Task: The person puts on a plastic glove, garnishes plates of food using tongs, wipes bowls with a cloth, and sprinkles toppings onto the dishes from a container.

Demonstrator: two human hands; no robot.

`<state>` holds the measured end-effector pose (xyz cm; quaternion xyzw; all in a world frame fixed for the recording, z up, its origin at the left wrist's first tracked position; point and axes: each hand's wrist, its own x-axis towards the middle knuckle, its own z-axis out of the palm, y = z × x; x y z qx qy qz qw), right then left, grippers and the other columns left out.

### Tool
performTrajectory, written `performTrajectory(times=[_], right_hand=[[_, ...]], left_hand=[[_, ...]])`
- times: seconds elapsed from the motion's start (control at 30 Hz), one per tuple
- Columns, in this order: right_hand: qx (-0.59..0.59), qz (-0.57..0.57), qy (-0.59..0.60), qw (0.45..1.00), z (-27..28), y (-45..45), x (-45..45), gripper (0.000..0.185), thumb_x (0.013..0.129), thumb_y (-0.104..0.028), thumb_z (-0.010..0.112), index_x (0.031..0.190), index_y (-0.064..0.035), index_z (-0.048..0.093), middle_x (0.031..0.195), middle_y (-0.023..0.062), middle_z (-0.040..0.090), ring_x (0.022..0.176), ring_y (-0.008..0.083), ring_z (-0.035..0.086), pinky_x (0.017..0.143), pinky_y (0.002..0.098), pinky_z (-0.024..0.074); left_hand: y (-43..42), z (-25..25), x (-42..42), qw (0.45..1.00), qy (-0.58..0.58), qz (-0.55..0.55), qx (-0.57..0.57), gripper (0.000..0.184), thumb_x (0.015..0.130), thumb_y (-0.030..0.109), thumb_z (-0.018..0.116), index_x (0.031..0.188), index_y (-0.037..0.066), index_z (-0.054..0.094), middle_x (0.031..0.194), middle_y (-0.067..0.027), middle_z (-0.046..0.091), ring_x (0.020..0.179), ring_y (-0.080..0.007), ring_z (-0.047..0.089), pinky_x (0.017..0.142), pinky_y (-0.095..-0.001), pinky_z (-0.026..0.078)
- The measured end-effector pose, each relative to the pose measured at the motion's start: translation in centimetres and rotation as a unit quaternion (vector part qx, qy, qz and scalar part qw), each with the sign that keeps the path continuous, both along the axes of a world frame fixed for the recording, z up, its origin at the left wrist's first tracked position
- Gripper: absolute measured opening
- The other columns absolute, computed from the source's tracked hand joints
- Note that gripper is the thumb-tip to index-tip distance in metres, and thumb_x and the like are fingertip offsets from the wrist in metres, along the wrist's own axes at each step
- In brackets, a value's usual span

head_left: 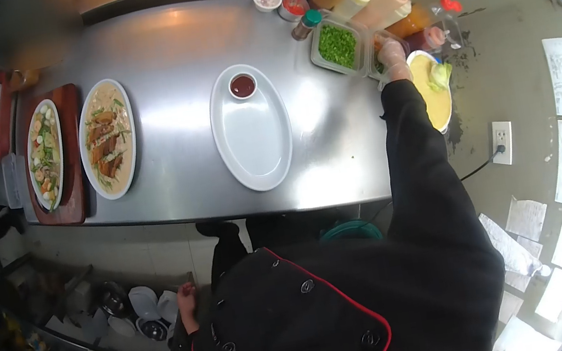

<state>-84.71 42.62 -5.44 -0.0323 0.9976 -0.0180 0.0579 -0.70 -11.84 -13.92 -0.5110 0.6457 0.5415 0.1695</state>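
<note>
My right hand [391, 59] reaches to the back right of the steel counter. It is over a small clear container [380, 70] beside a tub of chopped green herbs [338, 47]; its fingertips are hidden, so their grip does not show. Down at my side hangs my left hand [187, 305], fingers loosely curled, with nothing visible in it. An oval white plate [256, 157] lies at mid-counter, with a small cup of dark red sauce [242, 86] on its far end. Just right of my right hand is a container of yellow food [434, 103] with a pale green piece on top.
Squeeze bottles [372, 5] stand along the wall, near a green-capped shaker [306, 24]. To the left lie a plate of sliced browned food in sauce [108, 140] and a salad dish [45, 155] on a wooden board [78, 171]. A cord runs to the wall outlet [502, 142].
</note>
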Motion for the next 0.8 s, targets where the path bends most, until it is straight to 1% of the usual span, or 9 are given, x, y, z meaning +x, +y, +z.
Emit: performTrajectory(times=[0.07,0.1,0.17,0.23,0.37,0.43,0.63,0.73,0.8], right_hand=[[0.001,0.000,-0.020,1.000,3.9,-2.0,1.1,0.039,0.070,0.005,0.060,0.102,-0.0156,0.069,0.096,0.0103,0.068,0.087,0.0247,0.065,0.082,0.0314,0.0491],[0.115,0.056,-0.052,0.990,7.0,-3.5,1.9,0.034,0.071,0.001,0.064,0.101,-0.0133,0.070,0.093,0.0102,0.069,0.084,0.0210,0.065,0.078,0.0305,0.0499],[0.047,0.058,-0.044,0.996,8.0,-1.6,1.6,0.034,0.070,-0.002,0.068,0.103,-0.0116,0.069,0.091,0.0101,0.069,0.081,0.0198,0.065,0.076,0.0309,0.0504],[-0.024,-0.015,-0.086,0.996,10.5,-1.7,2.3,0.036,0.067,-0.008,0.072,0.103,-0.0090,0.069,0.090,0.0093,0.070,0.079,0.0203,0.066,0.074,0.0322,0.0510],[-0.029,0.026,-0.043,0.998,10.4,0.1,1.7,0.027,0.068,-0.015,0.072,0.095,-0.0129,0.072,0.090,0.0112,0.068,0.082,0.0238,0.065,0.076,0.0340,0.0503],[0.005,0.064,0.019,0.998,11.2,-0.3,2.7,0.020,0.068,-0.022,0.071,0.087,-0.0179,0.074,0.090,0.0120,0.066,0.087,0.0277,0.062,0.079,0.0365,0.0490],[0.078,0.119,0.098,0.985,8.7,0.8,1.9,0.012,0.070,-0.014,0.065,0.079,-0.0102,0.072,0.085,0.0137,0.067,0.081,0.0289,0.064,0.075,0.0368,0.0506],[0.196,0.137,-0.052,0.970,8.6,-3.1,2.8,0.021,0.069,-0.010,0.063,0.089,-0.0104,0.070,0.089,0.0152,0.066,0.085,0.0306,0.063,0.079,0.0369,0.0493],[0.119,0.146,0.000,0.982,4.1,-2.7,3.1,0.021,0.070,-0.009,0.060,0.089,-0.0095,0.069,0.089,0.0156,0.066,0.086,0.0316,0.063,0.079,0.0379,0.0491]], left_hand=[[-1.3,-0.5,-0.5,1.000,-0.018,-0.005,-0.017,0.020,0.082,0.001,0.062,0.101,0.001,0.055,0.094,-0.0055,0.061,0.088,-0.0142,0.057,0.081,-0.0278,0.046],[-2.2,-0.5,-0.9,0.999,0.009,0.034,-0.004,0.020,0.082,0.001,0.062,0.101,0.000,0.056,0.095,-0.0057,0.061,0.088,-0.0144,0.057,0.081,-0.0282,0.046],[-3.8,-0.7,-1.8,0.991,0.067,0.114,0.023,0.021,0.082,0.002,0.062,0.102,0.000,0.056,0.096,-0.0059,0.062,0.089,-0.0148,0.057,0.081,-0.0291,0.046],[-4.1,0.2,-4.4,0.994,0.073,0.068,-0.052,0.022,0.082,0.003,0.062,0.103,0.000,0.057,0.097,-0.0061,0.062,0.088,-0.0140,0.057,0.079,-0.0279,0.047],[-4.6,-1.8,-5.4,0.993,0.074,0.014,-0.093,0.024,0.082,0.004,0.063,0.106,0.002,0.059,0.095,-0.0058,0.062,0.084,-0.0121,0.057,0.073,-0.0253,0.047],[-3.7,0.1,-7.4,0.995,0.044,0.021,-0.081,0.024,0.083,0.006,0.063,0.106,0.003,0.060,0.094,-0.0054,0.062,0.080,-0.0119,0.057,0.068,-0.0247,0.047],[-2.1,0.3,-7.6,0.994,0.054,0.001,-0.098,0.018,0.085,0.010,0.060,0.103,0.007,0.061,0.088,-0.0018,0.062,0.071,-0.0103,0.056,0.059,-0.0252,0.045],[-2.4,-1.6,-5.3,0.995,0.054,0.033,-0.081,0.014,0.086,0.009,0.059,0.100,0.006,0.061,0.085,-0.0006,0.062,0.070,-0.0089,0.055,0.061,-0.0243,0.045],[-2.4,-2.3,-4.6,0.996,0.044,0.044,-0.069,0.014,0.086,0.008,0.058,0.099,0.006,0.061,0.083,-0.0003,0.061,0.070,-0.0084,0.055,0.062,-0.0240,0.045]])
